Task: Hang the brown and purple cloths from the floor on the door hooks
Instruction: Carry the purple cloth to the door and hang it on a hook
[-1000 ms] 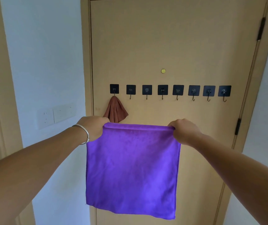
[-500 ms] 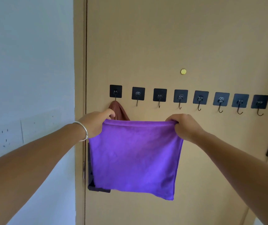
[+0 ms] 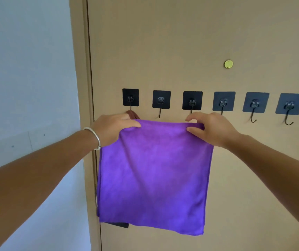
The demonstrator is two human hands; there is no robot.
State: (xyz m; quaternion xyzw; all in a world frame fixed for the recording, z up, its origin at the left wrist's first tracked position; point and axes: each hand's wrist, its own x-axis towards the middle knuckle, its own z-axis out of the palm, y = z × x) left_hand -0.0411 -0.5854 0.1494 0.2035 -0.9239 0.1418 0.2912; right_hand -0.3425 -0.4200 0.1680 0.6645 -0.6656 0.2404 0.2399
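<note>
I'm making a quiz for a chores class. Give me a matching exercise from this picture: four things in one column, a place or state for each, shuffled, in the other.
Things
1. purple cloth
2. brown cloth
3. second hook from the left
4. bracelet

States
A. bare
B. on the left wrist
C. held by its top corners in both hands
D. hanging on the leftmost hook

Pairs: 1-C, 2-D, 3-A, 4-B

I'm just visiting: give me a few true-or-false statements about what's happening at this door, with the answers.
1. Both hands hold the purple cloth by its top edge. True.
2. The purple cloth already hangs on a hook. False: the left hand and right hand hold it below the hooks.
3. A brown cloth hangs from the leftmost hook. True.
4. The left wrist is bare. False: it wears a silver bangle.
</note>
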